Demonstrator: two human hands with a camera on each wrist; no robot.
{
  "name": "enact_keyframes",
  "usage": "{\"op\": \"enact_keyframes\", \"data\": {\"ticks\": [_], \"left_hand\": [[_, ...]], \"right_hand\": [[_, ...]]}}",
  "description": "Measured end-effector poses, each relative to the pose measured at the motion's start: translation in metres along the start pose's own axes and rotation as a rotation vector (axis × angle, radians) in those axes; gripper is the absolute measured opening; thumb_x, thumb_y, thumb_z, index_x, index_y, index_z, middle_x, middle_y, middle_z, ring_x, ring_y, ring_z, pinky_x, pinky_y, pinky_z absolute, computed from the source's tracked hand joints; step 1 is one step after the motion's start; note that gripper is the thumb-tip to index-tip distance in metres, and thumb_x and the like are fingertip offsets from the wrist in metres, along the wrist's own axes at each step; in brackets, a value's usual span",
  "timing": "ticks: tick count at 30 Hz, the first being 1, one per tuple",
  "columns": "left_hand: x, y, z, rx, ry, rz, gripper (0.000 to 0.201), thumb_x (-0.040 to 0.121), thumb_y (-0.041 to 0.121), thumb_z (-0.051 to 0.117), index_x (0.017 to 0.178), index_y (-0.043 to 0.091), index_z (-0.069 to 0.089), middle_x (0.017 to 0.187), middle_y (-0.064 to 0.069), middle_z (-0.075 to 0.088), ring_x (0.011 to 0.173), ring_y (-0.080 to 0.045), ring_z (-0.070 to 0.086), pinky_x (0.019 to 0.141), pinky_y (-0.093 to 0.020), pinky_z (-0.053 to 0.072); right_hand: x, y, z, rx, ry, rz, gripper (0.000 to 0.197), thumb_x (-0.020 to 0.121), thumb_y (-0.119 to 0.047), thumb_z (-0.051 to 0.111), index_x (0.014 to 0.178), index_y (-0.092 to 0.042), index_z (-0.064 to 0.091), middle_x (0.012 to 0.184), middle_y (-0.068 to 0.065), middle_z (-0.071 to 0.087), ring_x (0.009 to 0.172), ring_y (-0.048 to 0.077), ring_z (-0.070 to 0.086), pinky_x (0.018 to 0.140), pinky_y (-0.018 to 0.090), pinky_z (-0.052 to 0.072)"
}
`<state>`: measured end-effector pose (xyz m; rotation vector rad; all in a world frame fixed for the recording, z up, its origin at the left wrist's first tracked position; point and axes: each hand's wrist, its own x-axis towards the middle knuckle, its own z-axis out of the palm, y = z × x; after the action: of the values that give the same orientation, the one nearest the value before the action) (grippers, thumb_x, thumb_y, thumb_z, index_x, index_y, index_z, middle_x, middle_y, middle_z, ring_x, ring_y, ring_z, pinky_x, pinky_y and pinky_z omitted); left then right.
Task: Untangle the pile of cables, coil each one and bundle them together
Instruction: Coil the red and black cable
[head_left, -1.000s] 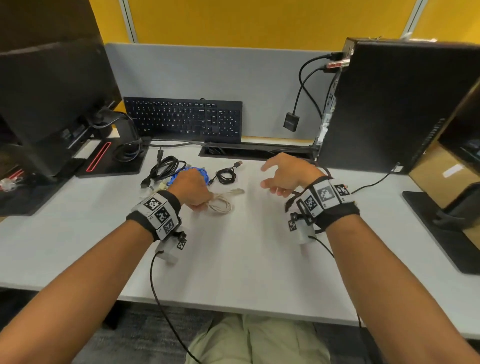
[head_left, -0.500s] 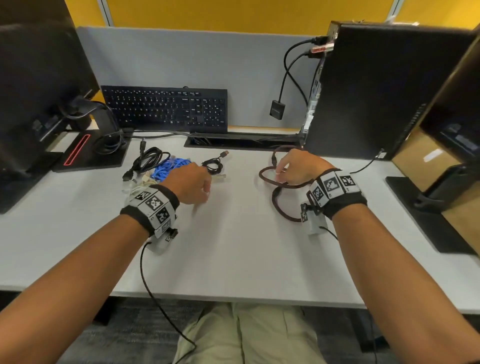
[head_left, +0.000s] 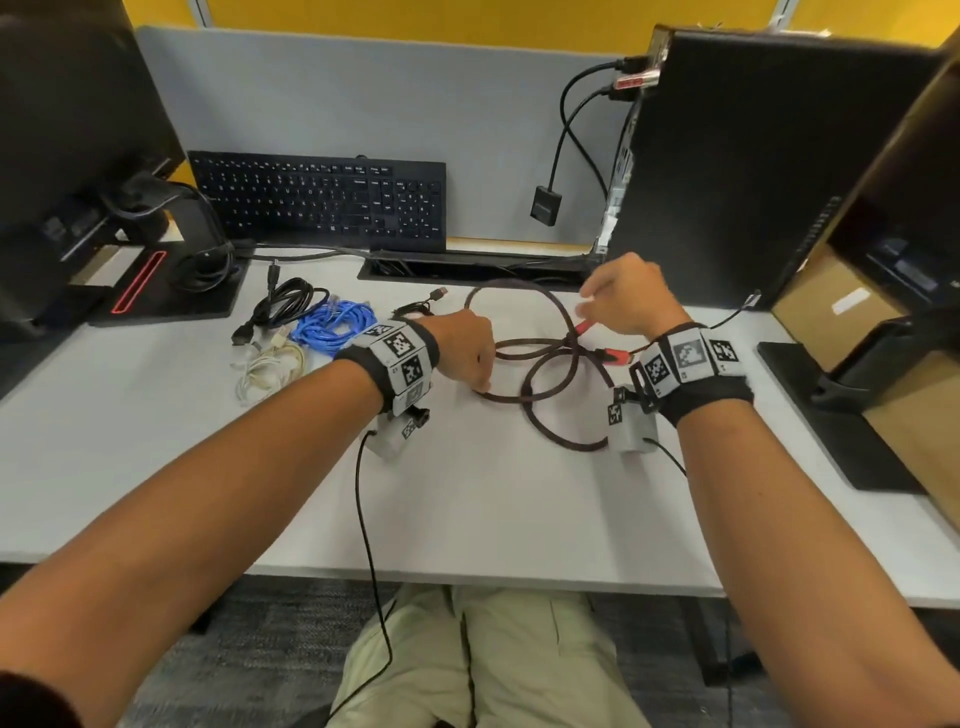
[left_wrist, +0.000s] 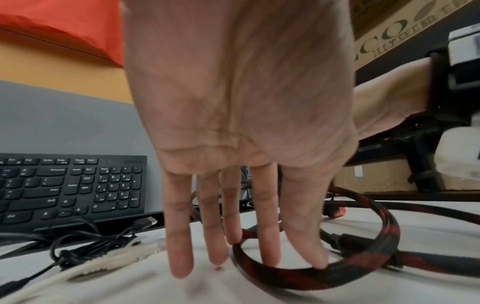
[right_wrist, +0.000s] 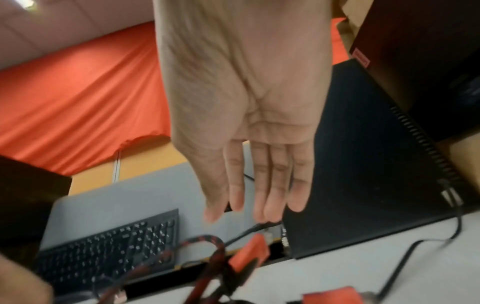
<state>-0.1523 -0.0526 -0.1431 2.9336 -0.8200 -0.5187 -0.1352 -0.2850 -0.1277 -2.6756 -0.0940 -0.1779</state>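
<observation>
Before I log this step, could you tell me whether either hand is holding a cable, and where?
Nothing is held: the left hand presses straight fingertips on the red-black braided cable; the right hand hovers open.

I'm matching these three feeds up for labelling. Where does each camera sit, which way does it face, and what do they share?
Head: worn on the head, looking down at the desk; both forearms show.
Left wrist: along the left hand, fingers on the braided cable.
Right wrist: along the right hand, above the red plug.
Shared: cable and keyboard.

Bright, even overhead light; head view bows at edges, right wrist view motion-blurred
</observation>
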Motion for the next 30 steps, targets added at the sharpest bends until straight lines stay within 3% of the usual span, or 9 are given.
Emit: {"op": "enact_keyframes", "data": {"ticks": [2,5,8,11,13,15,18,23,30], "left_hand": [[0.002,0.001,0.001,0.060,0.020,-0.026,0.035,0.089,0.033,0.074,0.118,0.014,0.072,0.123,-0.004,0.064,0.116,-0.024,0.056,0.101,-0.038,0.049],[0.008,0.005,-0.002,0.038,0.146,-0.012,0.039,0.089,0.022,0.073,0.125,0.012,0.063,0.125,-0.007,0.061,0.117,-0.024,0.054,0.097,-0.036,0.049],[0.018,0.019,-0.006,-0.124,0.235,0.077,0.045,0.091,0.028,0.069,0.131,0.012,0.057,0.130,-0.008,0.061,0.118,-0.024,0.056,0.098,-0.035,0.047],[0.027,0.032,-0.007,-0.174,0.067,0.051,0.071,0.089,0.046,0.071,0.147,0.018,0.041,0.138,-0.006,0.056,0.124,-0.025,0.054,0.106,-0.037,0.043],[0.031,0.034,-0.006,-0.116,0.031,0.046,0.072,0.088,0.040,0.073,0.148,0.018,0.040,0.135,-0.006,0.059,0.123,-0.026,0.054,0.107,-0.039,0.043],[0.030,0.032,-0.007,-0.071,0.093,0.076,0.051,0.090,0.022,0.070,0.138,0.016,0.054,0.122,-0.006,0.066,0.118,-0.026,0.057,0.103,-0.038,0.045],[0.023,0.021,-0.009,-0.038,0.045,0.101,0.025,0.093,0.019,0.064,0.117,0.018,0.073,0.108,-0.001,0.068,0.109,-0.023,0.062,0.094,-0.030,0.048],[0.008,0.002,-0.007,0.045,-0.104,0.028,0.041,0.091,0.055,0.063,0.102,0.018,0.076,0.103,0.001,0.071,0.103,-0.021,0.062,0.095,-0.038,0.050],[-0.010,-0.044,-0.018,0.285,0.345,0.032,0.060,0.093,0.069,0.042,0.070,0.016,0.059,0.081,0.003,0.056,0.091,-0.020,0.048,0.080,-0.038,0.039]], "right_hand": [[0.001,0.011,0.005,-0.079,-0.139,0.091,0.043,0.081,-0.035,0.084,0.116,-0.014,0.073,0.128,0.006,0.063,0.121,0.025,0.057,0.098,0.040,0.050],[-0.004,0.012,0.020,-0.051,-0.318,0.093,0.059,0.076,-0.041,0.087,0.126,-0.017,0.068,0.113,-0.001,0.064,0.093,0.016,0.064,0.072,0.028,0.053],[-0.004,0.009,0.034,0.021,-0.216,0.070,0.048,0.074,-0.022,0.088,0.118,-0.012,0.072,0.108,0.003,0.071,0.098,0.022,0.066,0.082,0.032,0.055],[-0.005,0.003,0.039,0.096,-0.134,0.090,0.041,0.074,-0.007,0.083,0.113,-0.009,0.074,0.107,0.006,0.070,0.091,0.021,0.067,0.064,0.023,0.053],[-0.004,-0.003,0.039,0.178,-0.101,0.166,0.045,0.076,0.000,0.078,0.120,-0.009,0.068,0.117,0.012,0.064,0.098,0.027,0.067,0.065,0.029,0.059],[-0.003,-0.005,0.033,0.302,-0.072,0.224,0.049,0.078,0.008,0.073,0.122,-0.009,0.063,0.123,0.017,0.060,0.109,0.035,0.068,0.078,0.046,0.063],[-0.004,0.001,0.016,0.426,0.029,0.222,0.040,0.074,0.011,0.077,0.111,-0.002,0.069,0.112,0.024,0.068,0.100,0.041,0.070,0.085,0.050,0.061],[-0.014,0.005,-0.001,0.738,0.232,0.165,0.020,0.090,0.015,0.057,0.099,0.003,0.069,0.077,0.019,0.067,0.056,0.023,0.065,0.054,0.035,0.060],[-0.016,0.028,-0.016,0.686,0.495,0.088,0.018,0.095,0.001,0.060,0.106,-0.006,0.073,0.090,0.006,0.075,0.081,0.014,0.069,0.072,0.026,0.054]]}}
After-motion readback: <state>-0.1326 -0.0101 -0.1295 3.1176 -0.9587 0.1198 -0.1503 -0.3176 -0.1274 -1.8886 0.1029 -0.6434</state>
